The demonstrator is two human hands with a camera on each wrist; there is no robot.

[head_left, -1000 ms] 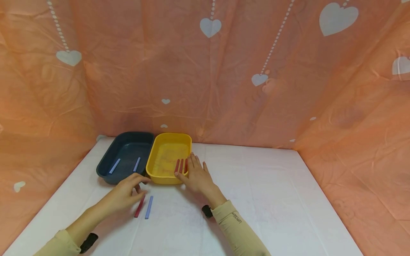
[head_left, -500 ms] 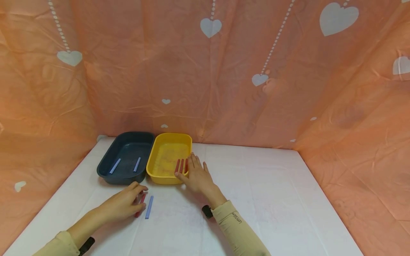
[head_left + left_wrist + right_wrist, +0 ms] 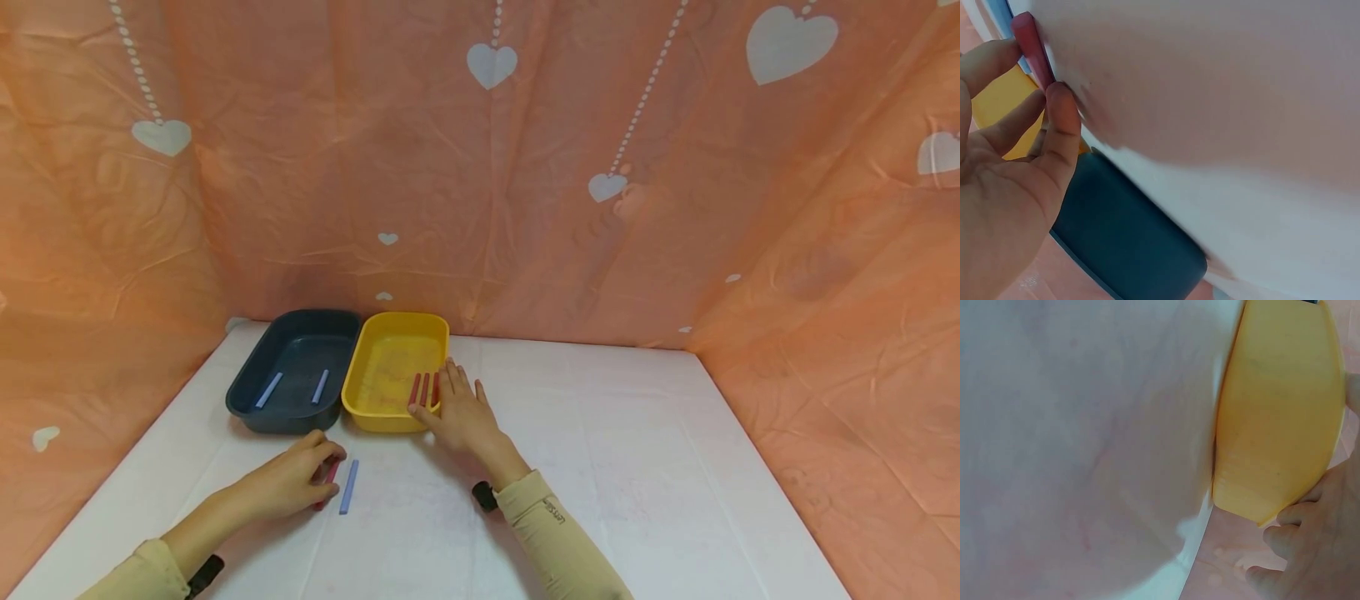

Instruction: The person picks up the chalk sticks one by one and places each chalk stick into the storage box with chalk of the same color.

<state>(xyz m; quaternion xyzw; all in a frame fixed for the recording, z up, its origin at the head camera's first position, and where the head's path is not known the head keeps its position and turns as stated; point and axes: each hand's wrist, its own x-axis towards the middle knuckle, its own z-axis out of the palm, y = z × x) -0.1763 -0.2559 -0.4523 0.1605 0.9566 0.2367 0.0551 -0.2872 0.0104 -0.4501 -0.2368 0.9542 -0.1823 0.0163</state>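
My left hand (image 3: 285, 481) pinches a short red stick (image 3: 1033, 49) low over the table, thumb on one side and fingers on the other; the hand covers part of it in the head view. Just right of it lies a light blue stick (image 3: 348, 487). With fingers extended, my right hand (image 3: 467, 421) rests on the right rim of the yellow tray (image 3: 390, 423), its thumb over the front rim. Several red sticks (image 3: 425, 388) lie in that tray, side by side near the right hand. Two light blue sticks (image 3: 320, 387) lie apart in the dark blue tray (image 3: 288, 423).
Both trays stand side by side at the back left of the white table (image 3: 600, 467). An orange-pink curtain (image 3: 555, 250) with white hearts closes off the back and sides. Faint stains mark the tabletop.
My left hand has drawn back from beside the trays and down to the red stick on the table, its fingers closing around it. The right hand has stayed on the yellow tray.
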